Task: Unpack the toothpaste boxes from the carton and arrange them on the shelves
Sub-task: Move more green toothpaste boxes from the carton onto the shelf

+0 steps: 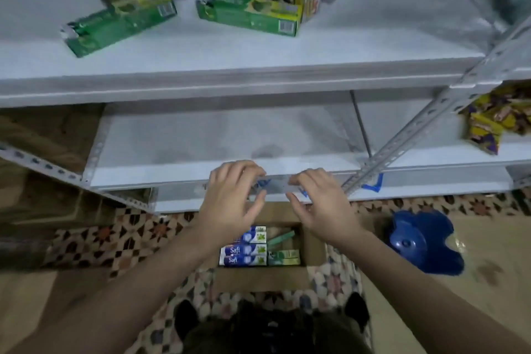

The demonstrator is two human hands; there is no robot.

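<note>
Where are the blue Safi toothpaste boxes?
The blue Safi toothpaste boxes lie in the left part of the open carton on the floor, low in the head view, just below the left hand.

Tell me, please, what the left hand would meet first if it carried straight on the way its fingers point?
Probably the front edge of the lower shelf: the left hand has its fingertips about there already, though depth is hard to judge.

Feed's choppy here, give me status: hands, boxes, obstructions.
Left hand and right hand open, empty, at lower shelf edge. Safi boxes in carton. Nothing blocking.
</note>
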